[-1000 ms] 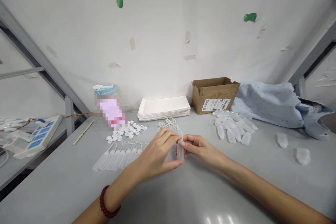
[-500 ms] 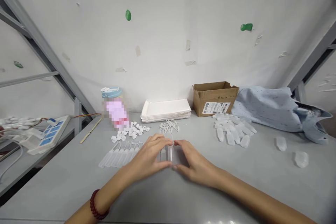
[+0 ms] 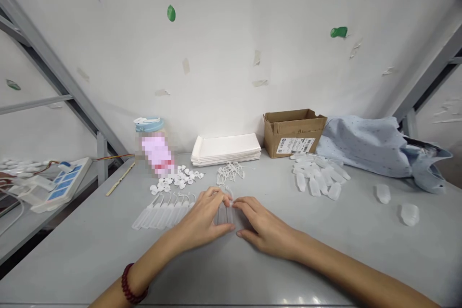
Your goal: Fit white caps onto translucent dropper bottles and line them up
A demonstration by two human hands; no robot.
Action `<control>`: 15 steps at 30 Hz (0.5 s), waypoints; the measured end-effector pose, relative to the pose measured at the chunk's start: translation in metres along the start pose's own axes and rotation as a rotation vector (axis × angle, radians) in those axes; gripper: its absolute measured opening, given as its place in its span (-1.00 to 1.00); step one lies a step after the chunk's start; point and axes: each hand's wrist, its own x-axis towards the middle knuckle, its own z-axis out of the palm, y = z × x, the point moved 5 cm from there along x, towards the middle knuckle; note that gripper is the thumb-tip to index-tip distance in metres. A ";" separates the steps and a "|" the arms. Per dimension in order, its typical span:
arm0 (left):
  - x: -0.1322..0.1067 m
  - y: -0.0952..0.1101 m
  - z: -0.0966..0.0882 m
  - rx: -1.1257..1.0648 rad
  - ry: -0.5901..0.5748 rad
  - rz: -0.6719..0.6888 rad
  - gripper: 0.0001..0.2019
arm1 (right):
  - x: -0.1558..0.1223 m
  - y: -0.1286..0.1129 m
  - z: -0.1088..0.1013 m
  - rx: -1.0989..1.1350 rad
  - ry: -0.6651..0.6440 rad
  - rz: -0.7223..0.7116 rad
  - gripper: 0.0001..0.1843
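Fingers, left hand: curved apart around clear tube, grip indeterminable. Right hand: thumb and forefinger parted, nothing held, just beside. Change: tube, lately between both hands, now lies beside second tube, apparently set in line.

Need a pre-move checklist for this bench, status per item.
1. Right hand open: ok, thumb and fingers apart.
2. Left hand grip on the clear tube between the hands: cannot tell, contact unclear.
3. Row of corded tubes beside the left hand: ok, lying side by side.
4. Loose white cords separated: not ok, heaped together.
5. Cardboard box upright: ok.
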 end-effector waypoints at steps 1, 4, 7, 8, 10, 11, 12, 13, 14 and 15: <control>0.000 0.000 0.000 0.000 -0.002 0.011 -0.73 | 0.000 0.000 0.000 -0.009 0.001 -0.010 -0.47; -0.001 0.002 -0.001 0.002 -0.014 0.026 -0.74 | -0.001 0.002 0.001 -0.027 0.015 -0.023 -0.49; -0.001 0.003 -0.002 0.002 -0.032 0.025 -0.73 | -0.001 0.001 0.000 -0.023 0.024 -0.030 -0.51; -0.001 0.004 -0.002 0.002 -0.039 0.023 -0.72 | -0.001 0.001 0.000 -0.018 0.025 -0.030 -0.51; 0.000 0.004 -0.001 0.005 -0.053 0.028 -0.72 | -0.001 0.000 -0.001 -0.008 0.023 -0.026 -0.52; 0.000 0.004 0.000 0.009 -0.058 0.029 -0.72 | -0.001 0.000 -0.001 -0.003 0.021 -0.023 -0.51; 0.000 0.004 0.000 0.013 -0.060 0.027 -0.73 | -0.001 0.000 -0.001 0.000 0.018 -0.021 -0.51; 0.001 0.003 0.001 0.018 -0.062 0.021 -0.72 | 0.000 0.000 -0.001 0.003 0.016 -0.020 -0.51; 0.001 0.002 0.001 0.023 -0.065 0.009 -0.72 | 0.000 0.000 -0.001 0.008 0.015 -0.019 -0.51; 0.001 0.001 0.002 0.025 -0.069 -0.007 -0.71 | 0.001 0.000 -0.001 0.012 0.013 -0.019 -0.51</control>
